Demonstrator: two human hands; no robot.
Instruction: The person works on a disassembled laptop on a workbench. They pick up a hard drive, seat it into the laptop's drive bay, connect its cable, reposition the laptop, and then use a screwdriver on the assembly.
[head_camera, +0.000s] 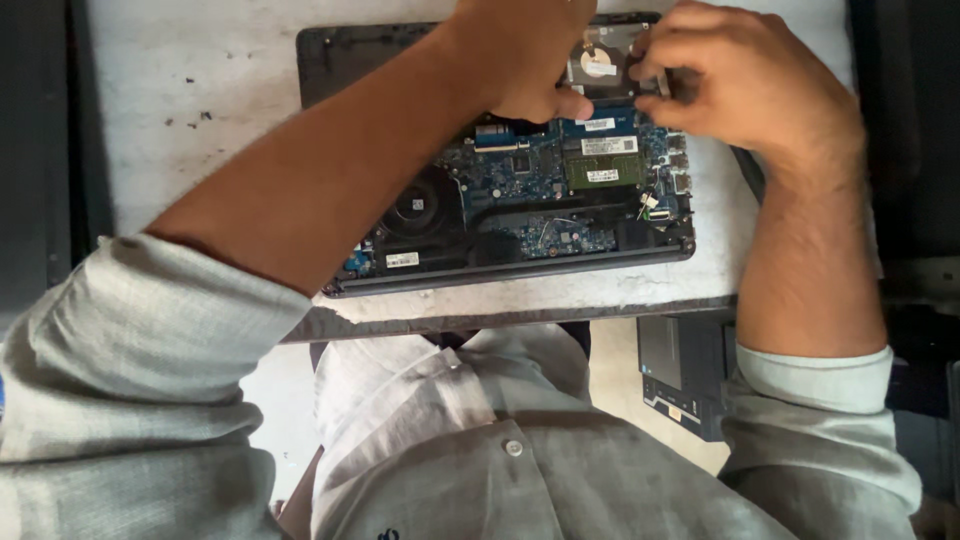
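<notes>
An opened laptop (520, 255) lies bottom-up on a pale table, its blue circuit board (530, 175), round black fan (420, 205) and green memory module (603, 170) exposed. At its far right corner sits a silver hard drive (600, 65). My left hand (525, 50) presses down beside the drive, thumb along its near edge. My right hand (740, 80) pinches the drive's right edge with curled fingers. Both forearms reach over the laptop, hiding its far part.
The white, scuffed table (180, 100) ends just below the laptop at its near edge (480, 322). Below the table at the right lies another dark device (685, 375). Dark surroundings flank the table on both sides.
</notes>
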